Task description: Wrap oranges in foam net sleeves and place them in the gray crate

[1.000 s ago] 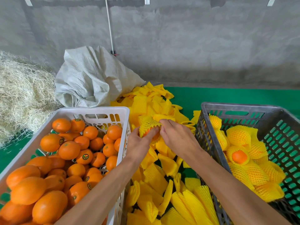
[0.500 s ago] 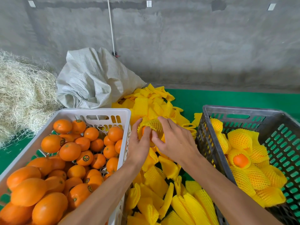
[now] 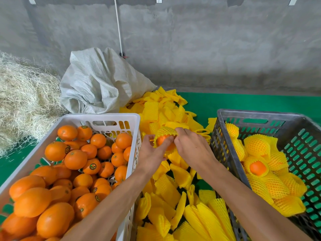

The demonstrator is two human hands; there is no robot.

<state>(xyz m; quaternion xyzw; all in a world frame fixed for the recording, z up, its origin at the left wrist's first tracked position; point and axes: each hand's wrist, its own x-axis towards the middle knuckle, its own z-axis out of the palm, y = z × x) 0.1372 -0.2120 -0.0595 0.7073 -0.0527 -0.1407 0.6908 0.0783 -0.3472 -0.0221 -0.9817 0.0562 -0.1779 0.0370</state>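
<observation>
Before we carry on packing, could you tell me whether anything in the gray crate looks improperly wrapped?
One orange in the gray crate shows a bare patch where its foam net sleeve gapes open; the others beside it look fully covered.

- Orange [image 3: 164, 140] in the hands: peel showing smooth with a faint sheen, pores too fine to tell.
- Foam net sleeve [image 3: 166, 131] around it: soft matt yellow foam, open mesh, ribbed.
- Loose sleeves [image 3: 175, 192] piling between the crates: same matt foam mesh.
- White crate [image 3: 102, 118]: smooth plastic, slightly glossy, slotted walls.
- Loose oranges [image 3: 75, 159] in it: waxy, glinting, some wearing glossy round stickers.
- Gray crate [image 3: 257, 114]: dull, scuffed plastic, perforated.
- Sack [image 3: 99, 84]: woven plastic cloth, creasing, faintly shiny.
- Straw heap [image 3: 22, 101]: dry, coarse fibres.
- Wall [image 3: 208, 49]: rough bare concrete.
- Green floor covering [image 3: 243, 101]: looking matt and even.
</observation>
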